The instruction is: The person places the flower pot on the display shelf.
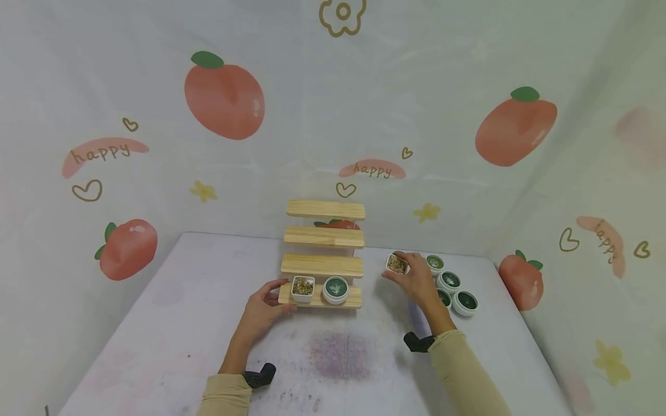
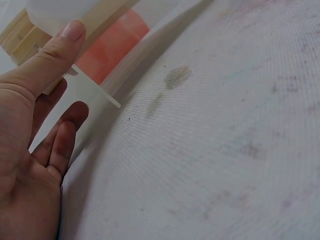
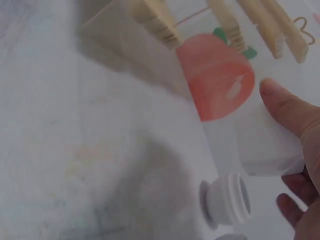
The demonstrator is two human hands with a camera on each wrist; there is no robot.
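Observation:
My left hand [image 1: 262,311] grips the left end of the bottom board of a tiered wooden display stand [image 1: 322,266], thumb in front. In the left wrist view, the thumb of this hand [image 2: 20,165] lies along the board's edge. On that board stand a square white pot with speckled brown-yellow filling [image 1: 303,288] and a round white pot with a green top [image 1: 335,290]. My right hand [image 1: 418,280] pinches another square white pot [image 1: 396,264] right of the stand. In the right wrist view this white pot [image 3: 270,145] hangs above the table, between thumb and fingers.
Several round white pots with green tops [image 1: 449,281] stand on the table [image 1: 218,346] at the right, some partly hidden by the right arm. The three upper boards [image 1: 322,237] rise behind. A printed curtain [image 1: 312,104] borders the table's back and sides.

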